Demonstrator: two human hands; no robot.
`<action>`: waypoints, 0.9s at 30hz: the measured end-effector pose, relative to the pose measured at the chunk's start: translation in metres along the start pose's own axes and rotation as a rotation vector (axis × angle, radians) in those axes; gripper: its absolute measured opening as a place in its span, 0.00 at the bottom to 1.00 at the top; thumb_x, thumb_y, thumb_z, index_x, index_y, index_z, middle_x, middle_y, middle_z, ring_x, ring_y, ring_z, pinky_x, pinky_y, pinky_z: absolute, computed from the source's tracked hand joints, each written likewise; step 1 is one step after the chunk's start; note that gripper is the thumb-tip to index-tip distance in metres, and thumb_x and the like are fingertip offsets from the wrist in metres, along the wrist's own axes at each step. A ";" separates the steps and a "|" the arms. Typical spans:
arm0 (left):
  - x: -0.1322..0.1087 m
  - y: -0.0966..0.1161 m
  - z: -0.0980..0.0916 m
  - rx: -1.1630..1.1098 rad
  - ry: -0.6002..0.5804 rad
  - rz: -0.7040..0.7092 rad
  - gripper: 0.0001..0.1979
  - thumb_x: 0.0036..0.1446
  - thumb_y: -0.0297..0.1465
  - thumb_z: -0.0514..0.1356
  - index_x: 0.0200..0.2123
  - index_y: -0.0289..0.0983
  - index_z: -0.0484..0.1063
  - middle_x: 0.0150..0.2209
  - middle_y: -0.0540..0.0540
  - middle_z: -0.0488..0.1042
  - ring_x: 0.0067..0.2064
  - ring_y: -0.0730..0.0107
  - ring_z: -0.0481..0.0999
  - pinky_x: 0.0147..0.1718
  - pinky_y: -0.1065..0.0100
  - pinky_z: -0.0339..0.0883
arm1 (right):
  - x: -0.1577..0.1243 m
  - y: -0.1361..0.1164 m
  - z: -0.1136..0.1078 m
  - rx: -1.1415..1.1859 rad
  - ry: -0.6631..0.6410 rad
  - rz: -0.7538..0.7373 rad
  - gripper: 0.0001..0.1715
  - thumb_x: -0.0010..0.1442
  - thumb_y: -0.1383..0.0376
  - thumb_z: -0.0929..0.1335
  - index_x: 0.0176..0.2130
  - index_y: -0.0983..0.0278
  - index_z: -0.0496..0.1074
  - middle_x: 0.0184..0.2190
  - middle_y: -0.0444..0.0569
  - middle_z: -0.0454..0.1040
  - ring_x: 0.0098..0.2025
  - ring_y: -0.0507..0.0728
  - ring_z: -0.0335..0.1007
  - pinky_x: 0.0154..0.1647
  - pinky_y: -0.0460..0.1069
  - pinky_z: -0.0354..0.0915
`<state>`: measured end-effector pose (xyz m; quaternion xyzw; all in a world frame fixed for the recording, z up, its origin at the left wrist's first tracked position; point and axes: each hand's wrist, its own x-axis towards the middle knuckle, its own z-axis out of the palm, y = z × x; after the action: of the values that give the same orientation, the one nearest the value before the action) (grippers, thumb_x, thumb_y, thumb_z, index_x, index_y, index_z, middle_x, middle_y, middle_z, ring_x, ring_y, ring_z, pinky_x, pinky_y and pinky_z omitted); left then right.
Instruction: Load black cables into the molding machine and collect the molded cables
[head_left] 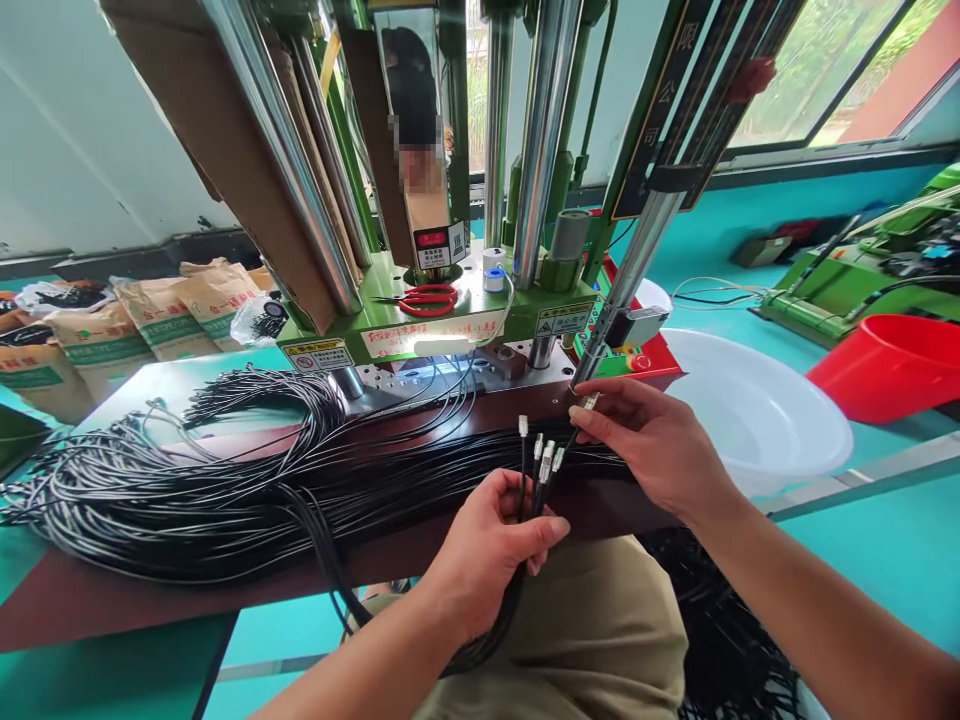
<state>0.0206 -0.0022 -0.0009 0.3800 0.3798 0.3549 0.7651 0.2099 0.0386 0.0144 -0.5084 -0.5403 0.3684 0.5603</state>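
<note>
My left hand is wrapped round a small bundle of black cables. Several silver metal connectors stick up above its fingers, pointing away from me. Between the thumb and fingers of my right hand is one cable's metal connector, a little right of the others. The bundle hangs down over my lap and curves left. Just beyond my hands, a thick heap of black cables lies along the dark red worktop.
A green press machine with steel columns stands behind the worktop. Red-handled scissors rest on its plate. To the right are a white tub, a red bucket and a red emergency button. Paper sacks stand at left.
</note>
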 end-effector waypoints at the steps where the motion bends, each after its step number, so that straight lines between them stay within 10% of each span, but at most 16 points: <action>1: 0.001 0.000 0.001 0.009 0.010 -0.003 0.16 0.47 0.27 0.66 0.38 0.34 0.64 0.27 0.52 0.69 0.22 0.82 0.62 0.22 0.74 0.55 | -0.002 -0.002 0.000 -0.004 0.016 -0.023 0.17 0.51 0.57 0.74 0.41 0.59 0.74 0.25 0.40 0.71 0.27 0.51 0.71 0.31 0.47 0.69; 18: 0.006 0.006 -0.004 -0.208 0.022 -0.022 0.13 0.50 0.27 0.66 0.36 0.33 0.65 0.33 0.47 0.72 0.28 0.75 0.73 0.28 0.72 0.67 | -0.021 0.006 0.021 -0.016 -0.315 0.209 0.18 0.54 0.56 0.72 0.42 0.61 0.70 0.28 0.43 0.76 0.29 0.54 0.73 0.32 0.48 0.70; 24: 0.007 0.002 -0.008 -0.271 0.015 -0.089 0.15 0.46 0.29 0.69 0.35 0.33 0.66 0.25 0.50 0.69 0.25 0.75 0.72 0.24 0.73 0.68 | -0.010 0.004 0.029 -0.081 -0.333 0.036 0.26 0.58 0.54 0.68 0.55 0.56 0.66 0.53 0.50 0.71 0.52 0.59 0.69 0.51 0.52 0.68; 27: 0.008 0.001 -0.011 -0.315 -0.026 -0.052 0.15 0.45 0.29 0.69 0.34 0.31 0.69 0.25 0.49 0.70 0.25 0.76 0.72 0.25 0.74 0.67 | -0.014 -0.002 0.043 -0.164 -0.492 0.023 0.22 0.63 0.53 0.64 0.55 0.54 0.67 0.54 0.49 0.69 0.42 0.56 0.74 0.39 0.50 0.73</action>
<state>0.0142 0.0083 -0.0075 0.2498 0.3191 0.3852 0.8291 0.1652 0.0321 0.0092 -0.4534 -0.6825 0.4425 0.3646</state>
